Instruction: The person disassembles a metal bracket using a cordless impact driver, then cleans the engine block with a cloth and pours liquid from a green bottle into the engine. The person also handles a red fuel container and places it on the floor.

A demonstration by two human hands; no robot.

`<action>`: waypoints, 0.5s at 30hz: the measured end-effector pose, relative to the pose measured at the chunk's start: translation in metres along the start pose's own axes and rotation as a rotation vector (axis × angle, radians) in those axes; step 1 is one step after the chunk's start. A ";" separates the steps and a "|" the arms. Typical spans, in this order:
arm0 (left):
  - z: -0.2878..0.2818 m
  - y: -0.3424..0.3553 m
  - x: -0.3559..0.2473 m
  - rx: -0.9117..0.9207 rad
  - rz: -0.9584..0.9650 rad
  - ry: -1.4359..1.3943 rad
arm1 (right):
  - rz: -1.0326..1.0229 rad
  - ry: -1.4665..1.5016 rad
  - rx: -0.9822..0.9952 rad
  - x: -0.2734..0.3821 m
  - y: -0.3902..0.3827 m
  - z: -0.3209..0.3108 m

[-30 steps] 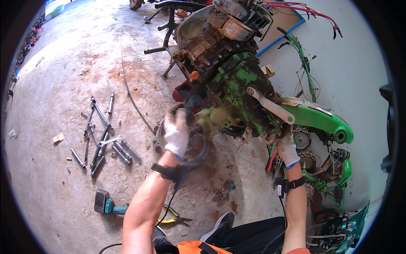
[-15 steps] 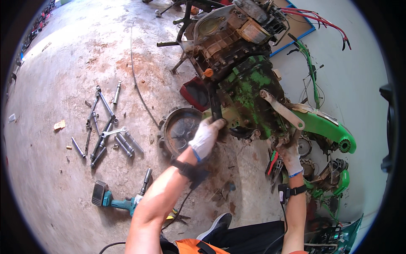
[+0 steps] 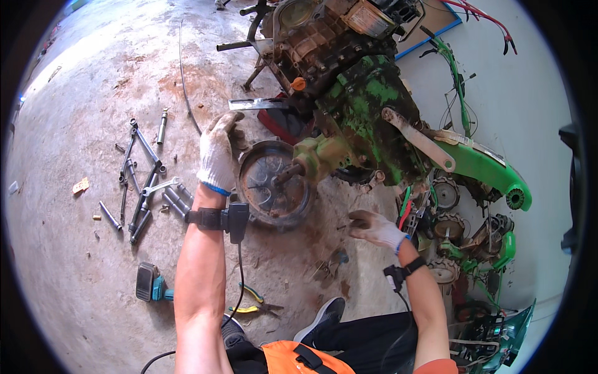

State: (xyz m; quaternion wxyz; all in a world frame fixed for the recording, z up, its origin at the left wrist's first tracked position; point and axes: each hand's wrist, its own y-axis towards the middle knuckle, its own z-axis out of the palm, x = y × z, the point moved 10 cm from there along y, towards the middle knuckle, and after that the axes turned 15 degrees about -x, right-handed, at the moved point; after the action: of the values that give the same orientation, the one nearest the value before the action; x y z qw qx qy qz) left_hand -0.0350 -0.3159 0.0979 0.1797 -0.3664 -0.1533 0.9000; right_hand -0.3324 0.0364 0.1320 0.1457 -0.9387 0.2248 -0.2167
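Note:
My left hand [image 3: 218, 153], in a white knit glove with dirty fingertips, is at the left rim of a round, rust-stained wheel [image 3: 274, 184]. Its fingers are loosely bent and apart, and I see nothing in them. Just beyond the fingertips a flat, shiny metal bar [image 3: 258, 104] sticks out leftward from the machine. My right hand [image 3: 377, 229], gloved too, hangs over the floor below the green gearbox [image 3: 370, 118], fingers apart and pointing left. Between the hands a yellow-green axle housing [image 3: 317, 156] leads to a short shaft [image 3: 286, 173] over the wheel.
A dirty engine [image 3: 333, 47] is joined to the gearbox. Sockets and wrenches [image 3: 149, 181] lie on the floor at left. The teal cordless tool [image 3: 152, 283] is partly behind my left forearm, near yellow-handled pliers [image 3: 252, 305]. Green machine parts [image 3: 479, 243] line the right wall.
My left hand has let go of the dark bar by the axle housing and moved left. My right hand has come down and left from under the gearbox. The view has shifted slightly.

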 end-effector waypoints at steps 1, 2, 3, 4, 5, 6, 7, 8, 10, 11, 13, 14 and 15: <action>-0.007 0.003 0.002 -0.012 0.004 0.003 | 0.019 0.011 -0.013 0.009 0.012 0.013; -0.014 0.007 0.004 -0.025 0.010 0.005 | 0.002 0.026 -0.023 0.021 0.026 0.028; -0.020 0.010 0.007 -0.025 0.017 0.020 | -0.019 0.043 -0.034 0.034 0.039 0.043; -0.027 0.012 0.010 -0.026 0.023 0.035 | -0.029 0.048 -0.100 0.045 0.052 0.053; -0.037 0.014 0.014 -0.053 0.006 0.063 | -0.036 0.056 -0.163 0.055 0.062 0.064; -0.046 0.015 0.018 -0.072 -0.003 0.099 | -0.018 0.048 -0.215 0.062 0.068 0.077; -0.051 0.015 0.021 -0.055 0.009 0.127 | -0.021 0.070 -0.231 0.072 0.072 0.093; -0.057 0.016 0.024 -0.063 0.010 0.159 | -0.005 0.075 -0.241 0.079 0.076 0.108; -0.067 0.016 0.030 -0.065 0.010 0.264 | -0.084 -0.012 -0.260 0.100 0.081 0.133; -0.071 0.016 0.034 -0.072 -0.006 0.286 | -0.153 -0.141 -0.254 0.111 0.082 0.144; -0.076 0.015 0.045 -0.093 -0.061 0.329 | -0.149 -0.092 -0.048 0.117 0.081 0.176; -0.078 0.015 0.048 -0.104 -0.062 0.358 | -0.218 -0.114 -0.081 0.123 0.077 0.174; -0.073 0.014 0.051 -0.075 -0.052 0.354 | -0.247 -0.186 -0.070 0.123 0.076 0.177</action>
State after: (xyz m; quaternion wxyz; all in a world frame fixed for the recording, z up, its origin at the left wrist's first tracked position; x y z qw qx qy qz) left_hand -0.0193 -0.2957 0.0113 0.2133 -0.5213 -0.1623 0.8102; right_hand -0.1766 -0.0572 -0.0065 0.1053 -0.9798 0.1007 -0.1369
